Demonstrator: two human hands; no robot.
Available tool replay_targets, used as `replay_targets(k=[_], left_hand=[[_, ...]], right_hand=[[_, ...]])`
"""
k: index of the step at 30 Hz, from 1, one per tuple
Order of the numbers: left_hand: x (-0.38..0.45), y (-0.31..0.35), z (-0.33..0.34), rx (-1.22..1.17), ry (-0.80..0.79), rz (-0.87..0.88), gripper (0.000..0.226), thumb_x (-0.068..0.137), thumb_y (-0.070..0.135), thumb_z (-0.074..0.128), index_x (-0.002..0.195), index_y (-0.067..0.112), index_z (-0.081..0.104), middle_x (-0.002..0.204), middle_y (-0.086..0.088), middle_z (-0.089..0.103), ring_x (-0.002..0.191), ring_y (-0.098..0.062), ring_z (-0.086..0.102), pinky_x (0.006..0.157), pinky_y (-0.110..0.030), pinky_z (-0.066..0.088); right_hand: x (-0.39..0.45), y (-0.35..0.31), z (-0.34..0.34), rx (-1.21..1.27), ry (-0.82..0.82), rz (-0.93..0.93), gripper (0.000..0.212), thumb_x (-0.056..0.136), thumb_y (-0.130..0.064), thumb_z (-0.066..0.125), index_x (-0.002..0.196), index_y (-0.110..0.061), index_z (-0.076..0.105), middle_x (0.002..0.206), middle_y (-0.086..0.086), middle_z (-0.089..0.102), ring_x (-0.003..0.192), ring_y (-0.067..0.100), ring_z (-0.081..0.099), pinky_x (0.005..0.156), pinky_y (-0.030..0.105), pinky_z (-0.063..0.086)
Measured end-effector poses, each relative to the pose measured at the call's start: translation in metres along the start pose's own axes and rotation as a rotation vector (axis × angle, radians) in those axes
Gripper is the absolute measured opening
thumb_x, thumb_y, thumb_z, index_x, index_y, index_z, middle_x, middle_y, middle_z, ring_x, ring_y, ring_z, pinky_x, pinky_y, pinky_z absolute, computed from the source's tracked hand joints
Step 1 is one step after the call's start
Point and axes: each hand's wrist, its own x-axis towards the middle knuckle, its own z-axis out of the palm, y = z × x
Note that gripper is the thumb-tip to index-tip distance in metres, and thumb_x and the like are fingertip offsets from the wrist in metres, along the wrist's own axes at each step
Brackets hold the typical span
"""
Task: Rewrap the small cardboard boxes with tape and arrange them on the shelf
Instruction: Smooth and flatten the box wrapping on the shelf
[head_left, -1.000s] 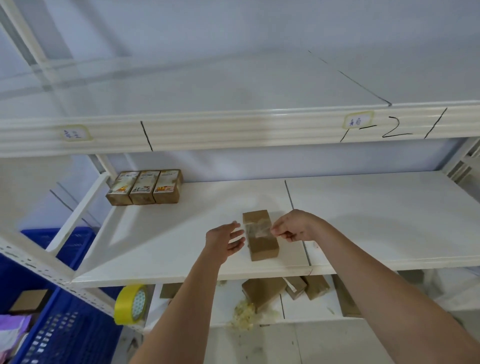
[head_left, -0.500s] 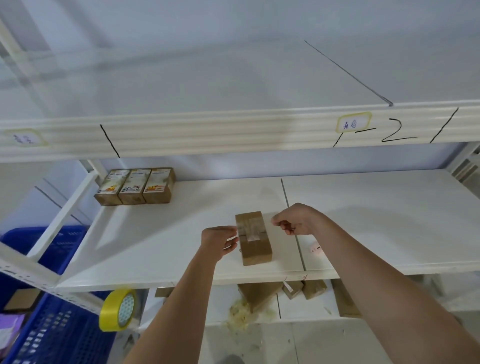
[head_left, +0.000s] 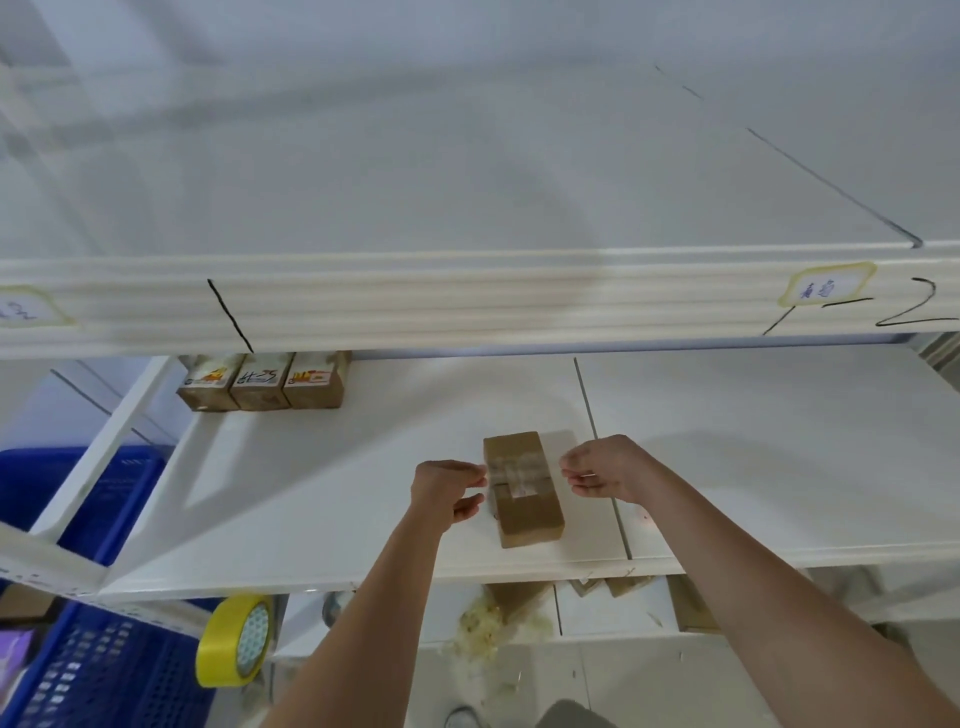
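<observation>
— Hands first: what are they doing?

— Both reach forward over the middle shelf (head_left: 322, 499), one on each side of a small cardboard box (head_left: 524, 493). The left hand (head_left: 447, 491) has its thumb and forefinger pinched together at the box's left edge, on the end of a clear tape strip (head_left: 514, 467). The right hand (head_left: 602, 467) is curled at the box's right edge, fingertips pinching the other end of the strip. The hands are apart, with the box between them.

— And the box itself?

— It lies flat on the white shelf near the front edge, long side running away from the person, just left of the seam between two shelf boards. The tape crosses its top, stretched from side to side.

— What about the shelving and the room?

— A white metal rack. The upper shelf rail (head_left: 467, 306) cuts across the view, with a paper label (head_left: 826, 286), black marker lines and a handwritten 2. The wall behind is pale.

— Anything else nearby?

— Three labelled boxes (head_left: 262, 382) stand side by side at the back left of the same shelf, well apart from the hands and partly hidden by the rail. A yellow tape roll (head_left: 234, 639) hangs at the rack's front left. A blue plastic crate (head_left: 93, 670) sits lower left. On the lower shelf (head_left: 613, 613) are more brown boxes (head_left: 519, 595) and pale shredded scraps (head_left: 483, 629).
</observation>
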Motion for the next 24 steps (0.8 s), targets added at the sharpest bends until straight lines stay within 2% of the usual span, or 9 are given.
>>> replay_targets(k=[3, 9, 12, 15, 19, 21, 24], left_hand=[[0.003, -0.001, 0.000, 0.032, 0.014, -0.010, 0.015, 0.080, 0.007, 0.084, 0.092, 0.004, 0.075, 0.089, -0.013, 0.076, 0.081, -0.031, 0.075, 0.068, -0.032, 0.062], [-0.003, -0.004, -0.002, -0.029, -0.031, -0.061, 0.025, 0.080, 0.004, 0.083, 0.102, -0.002, 0.070, 0.094, -0.017, 0.076, 0.083, -0.036, 0.074, 0.076, -0.044, 0.063], [-0.007, -0.004, 0.000, -0.040, -0.011, -0.072, 0.025, 0.080, 0.005, 0.083, 0.101, -0.002, 0.070, 0.098, -0.017, 0.072, 0.087, -0.034, 0.072, 0.072, -0.040, 0.064], [-0.006, -0.005, 0.000, -0.082, 0.008, -0.094, 0.027, 0.077, 0.003, 0.085, 0.099, -0.004, 0.071, 0.100, -0.017, 0.070, 0.089, -0.033, 0.071, 0.073, -0.038, 0.063], [-0.001, -0.007, -0.001, -0.120, 0.022, -0.088, 0.030, 0.075, 0.003, 0.087, 0.099, -0.007, 0.070, 0.096, -0.019, 0.072, 0.082, -0.030, 0.069, 0.073, -0.034, 0.060], [0.001, -0.007, 0.000, -0.113, 0.051, -0.068, 0.030, 0.076, 0.005, 0.087, 0.096, -0.008, 0.070, 0.091, -0.019, 0.072, 0.074, -0.027, 0.068, 0.070, -0.032, 0.059], [0.008, -0.009, 0.002, -0.086, 0.111, -0.050, 0.029, 0.075, 0.007, 0.088, 0.094, -0.008, 0.071, 0.091, -0.019, 0.075, 0.071, -0.026, 0.068, 0.069, -0.031, 0.060]], right_hand=[[0.007, 0.005, 0.002, -0.051, 0.054, -0.056, 0.016, 0.086, 0.001, 0.075, 0.101, 0.006, 0.071, 0.096, 0.020, 0.073, 0.081, 0.025, 0.070, 0.075, 0.032, 0.061], [0.016, 0.009, 0.003, -0.153, 0.097, -0.147, 0.015, 0.084, 0.001, 0.078, 0.097, -0.001, 0.073, 0.094, 0.015, 0.075, 0.087, 0.025, 0.074, 0.082, 0.034, 0.062], [0.016, 0.011, 0.004, -0.127, 0.114, -0.111, 0.007, 0.083, 0.000, 0.079, 0.086, -0.002, 0.073, 0.092, 0.017, 0.075, 0.087, 0.025, 0.074, 0.082, 0.035, 0.062], [0.011, 0.011, 0.000, 0.031, 0.038, -0.014, 0.011, 0.087, 0.000, 0.075, 0.097, 0.003, 0.071, 0.097, 0.019, 0.074, 0.084, 0.027, 0.070, 0.087, 0.040, 0.060], [0.007, 0.008, -0.003, 0.132, -0.029, 0.061, 0.014, 0.087, -0.003, 0.076, 0.098, 0.001, 0.068, 0.093, 0.018, 0.070, 0.082, 0.029, 0.066, 0.095, 0.046, 0.057], [0.009, 0.008, -0.002, 0.116, -0.016, 0.057, 0.016, 0.087, -0.003, 0.075, 0.100, 0.003, 0.067, 0.091, 0.017, 0.070, 0.082, 0.027, 0.067, 0.092, 0.044, 0.058], [0.015, 0.010, 0.002, 0.077, 0.010, 0.046, 0.015, 0.088, -0.001, 0.074, 0.100, 0.007, 0.069, 0.087, 0.015, 0.070, 0.077, 0.022, 0.067, 0.079, 0.035, 0.061]])
